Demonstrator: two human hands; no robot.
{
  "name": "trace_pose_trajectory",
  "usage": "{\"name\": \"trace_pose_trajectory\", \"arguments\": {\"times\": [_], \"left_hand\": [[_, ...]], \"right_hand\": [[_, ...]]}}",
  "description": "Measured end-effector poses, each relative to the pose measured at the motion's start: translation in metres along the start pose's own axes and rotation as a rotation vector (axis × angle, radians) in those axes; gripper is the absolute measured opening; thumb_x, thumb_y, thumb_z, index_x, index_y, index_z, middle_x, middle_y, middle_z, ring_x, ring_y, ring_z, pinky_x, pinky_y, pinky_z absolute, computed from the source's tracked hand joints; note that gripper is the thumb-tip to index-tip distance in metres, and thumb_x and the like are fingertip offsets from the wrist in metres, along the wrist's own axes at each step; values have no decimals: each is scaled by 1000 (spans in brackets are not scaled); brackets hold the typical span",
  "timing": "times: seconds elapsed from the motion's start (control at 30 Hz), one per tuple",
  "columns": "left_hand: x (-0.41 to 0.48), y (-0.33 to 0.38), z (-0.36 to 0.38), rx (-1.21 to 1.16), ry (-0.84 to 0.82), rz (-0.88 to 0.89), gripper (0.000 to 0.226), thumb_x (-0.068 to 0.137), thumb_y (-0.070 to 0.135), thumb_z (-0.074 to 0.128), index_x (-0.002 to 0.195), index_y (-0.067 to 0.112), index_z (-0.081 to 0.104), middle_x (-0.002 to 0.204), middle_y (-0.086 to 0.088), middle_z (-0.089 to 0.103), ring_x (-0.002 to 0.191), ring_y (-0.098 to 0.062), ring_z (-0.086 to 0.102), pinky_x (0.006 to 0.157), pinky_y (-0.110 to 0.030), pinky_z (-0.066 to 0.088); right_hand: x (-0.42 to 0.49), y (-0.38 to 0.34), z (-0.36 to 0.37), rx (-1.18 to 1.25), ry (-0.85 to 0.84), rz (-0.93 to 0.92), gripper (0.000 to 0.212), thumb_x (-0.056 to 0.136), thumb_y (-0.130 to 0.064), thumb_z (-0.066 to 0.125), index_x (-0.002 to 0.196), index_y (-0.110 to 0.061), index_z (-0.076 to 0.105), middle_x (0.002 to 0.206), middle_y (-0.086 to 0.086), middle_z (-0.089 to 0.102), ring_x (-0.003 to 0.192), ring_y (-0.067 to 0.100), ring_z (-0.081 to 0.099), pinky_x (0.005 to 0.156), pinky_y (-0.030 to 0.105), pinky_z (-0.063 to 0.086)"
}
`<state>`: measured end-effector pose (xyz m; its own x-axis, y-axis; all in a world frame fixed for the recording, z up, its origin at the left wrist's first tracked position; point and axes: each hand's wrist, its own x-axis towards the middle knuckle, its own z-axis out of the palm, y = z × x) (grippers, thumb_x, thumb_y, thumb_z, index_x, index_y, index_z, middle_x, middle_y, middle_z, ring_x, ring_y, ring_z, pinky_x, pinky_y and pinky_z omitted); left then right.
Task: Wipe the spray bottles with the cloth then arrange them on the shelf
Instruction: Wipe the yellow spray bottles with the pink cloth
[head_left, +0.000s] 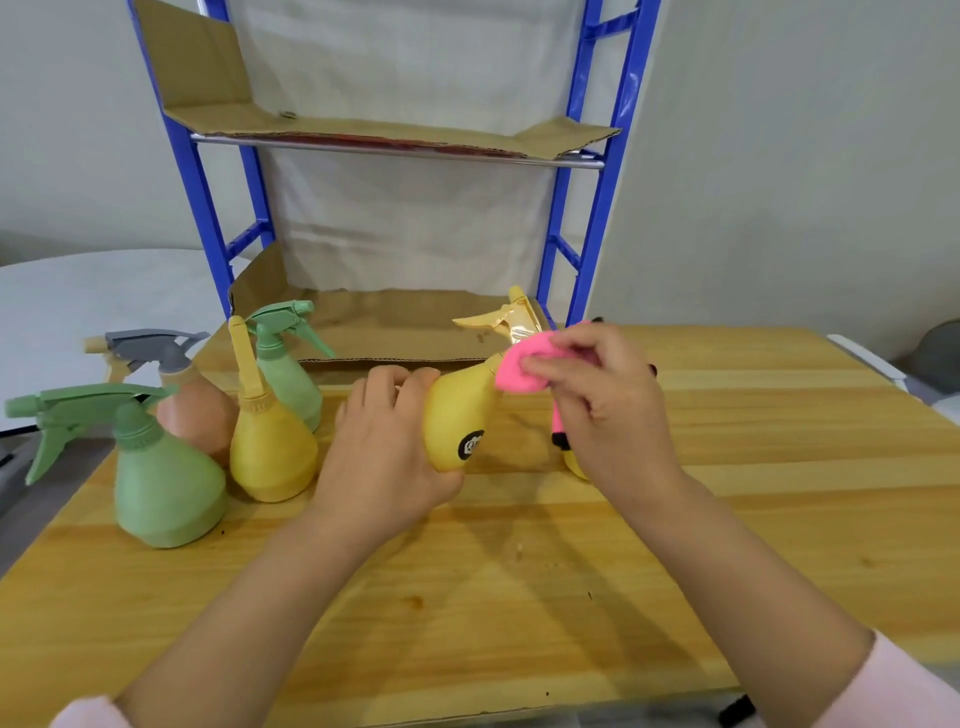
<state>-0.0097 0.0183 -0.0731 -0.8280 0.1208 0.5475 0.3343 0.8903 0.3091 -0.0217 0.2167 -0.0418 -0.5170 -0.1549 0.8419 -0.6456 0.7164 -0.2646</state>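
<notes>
Gripping yellow bottle, left hand perhaps touches table.

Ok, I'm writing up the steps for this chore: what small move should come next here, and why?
Probably draw the pink cloth down from the neck over the body of the tilted yellow bottle. The right hand pinches the cloth against the neck only, the body below shows bare, and the left hand grips the base, steadying it for that stroke.

shelf top cut off, peach bottle half hidden behind green bottle
</notes>
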Motion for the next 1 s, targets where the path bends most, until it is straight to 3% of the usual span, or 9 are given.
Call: {"name": "trace_pose_trajectory", "arguments": {"times": [0.13, 0.27, 0.4, 0.6, 0.7, 0.8, 1.0], "left_hand": [[-3, -2, 2, 171, 80, 69, 93, 44, 36, 83, 126, 10, 48, 109, -13, 48, 95, -34, 48, 78, -45, 46], [-7, 2, 4, 270, 137, 171, 95, 40, 34, 85, 124, 7, 51, 109, -12, 43, 93, -32, 41, 76, -45, 42], [-11, 5, 6, 304, 142, 203, 92, 42, 33, 85, 124, 6, 53, 107, -16, 48, 92, -32, 40, 74, -46, 41], [-11, 4, 8, 302, 169, 187, 93, 42, 33, 85, 124, 6, 51, 108, -14, 44, 92, -32, 39, 77, -47, 40], [-11, 0, 10, 297, 185, 182, 95, 41, 33, 86, 125, 6, 50, 110, -13, 40, 92, -32, 39, 77, -47, 38], [-11, -2, 12, 305, 206, 181, 94, 41, 34, 87, 124, 5, 53, 108, -14, 44, 91, -32, 39, 76, -47, 40], [-4, 3, 15, 43, 170, -36, 89, 46, 34, 83, 125, 8, 51, 107, -13, 49, 96, -32, 48, 82, -44, 42]], "right_hand": [[-1, 5, 7, -191, -81, -71, 23, 75, 1, 67, 91, -12, 77, 98, 11, 63, 93, 28, 55, 75, 29, 46], [13, 5, 7, -138, -91, 89, 22, 82, -12, 60, 97, -11, 76, 102, 12, 60, 97, 6, 40, 84, 9, 33], [24, 5, 9, -221, -41, 17, 20, 76, 0, 70, 94, -9, 76, 100, 14, 61, 96, 33, 55, 78, 27, 42], [21, 5, 18, -164, -35, -2, 34, 74, 6, 73, 101, -14, 65, 109, 7, 50, 94, 40, 57, 69, 47, 55], [7, 6, 26, -232, -101, -54, 42, 68, 10, 76, 103, -12, 70, 109, 11, 56, 99, 39, 54, 73, 48, 53], [-2, 2, 27, -152, -76, -7, 62, 64, 15, 78, 110, -22, 60, 111, 1, 46, 95, 39, 56, 74, 47, 54], [-21, -11, 31, -90, -89, -78, 55, 76, 8, 73, 122, -20, 61, 112, 5, 52, 100, 28, 48, 78, 39, 53]]}}
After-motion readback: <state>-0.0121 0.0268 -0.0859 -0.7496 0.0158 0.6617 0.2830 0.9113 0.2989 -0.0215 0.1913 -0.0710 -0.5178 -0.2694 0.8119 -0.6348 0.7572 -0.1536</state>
